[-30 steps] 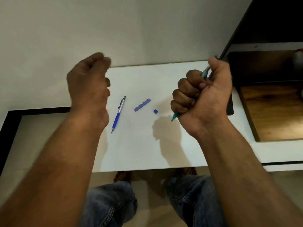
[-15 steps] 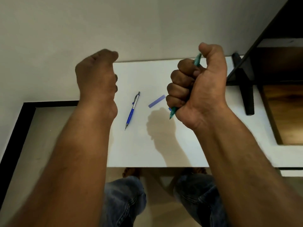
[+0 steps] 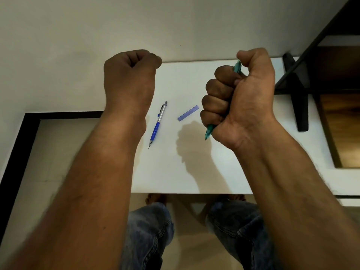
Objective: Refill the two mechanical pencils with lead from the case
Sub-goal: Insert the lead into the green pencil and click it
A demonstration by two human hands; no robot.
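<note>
Your right hand [image 3: 239,100] is clenched round the teal plastic mechanical pencil [image 3: 208,132], tip down, with most of its barrel hidden in the fist. Your left hand [image 3: 130,80] is curled tight, and you cannot tell whether it holds anything. On the white tabletop [image 3: 185,172] lie the blue-and-silver mechanical pencil [image 3: 158,124] and, apart from it, the flat violet plastic lead case [image 3: 188,113]. What the case contains cannot be made out.

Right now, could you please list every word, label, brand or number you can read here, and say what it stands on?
None can be read. The blue mechanical pencil and the purple lead case on the white table, and the green mechanical pencil gripped in the right hand, show no legible print; any marking is too small to tell.
</note>
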